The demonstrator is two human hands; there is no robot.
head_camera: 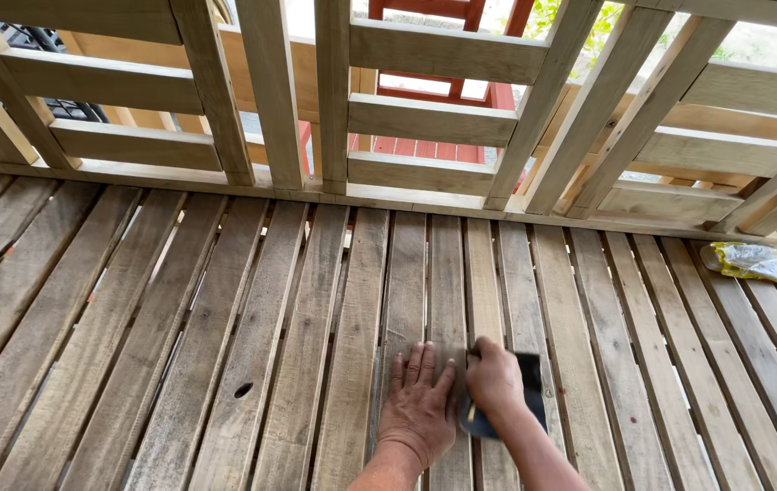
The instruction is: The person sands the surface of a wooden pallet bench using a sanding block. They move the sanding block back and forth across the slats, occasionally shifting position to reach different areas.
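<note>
From the head camera, looking down, the person's left hand [418,405] lies flat and open, palm down and fingers spread a little, on the weathered wooden slats [225,345] that run away from the viewer with narrow gaps between them. Just beside it, touching at the thumb side, the right hand [495,382] is closed around a dark sanding block [531,391], pressed onto the same boards near the bottom middle of the view; most of the block is hidden under the fingers. A knot hole [243,390] shows in a slat well to the left. At the far edge stands a paler wooden lattice frame [434,118]. A crumpled yellow plastic bag [752,262] lies on the slats far right.
</note>
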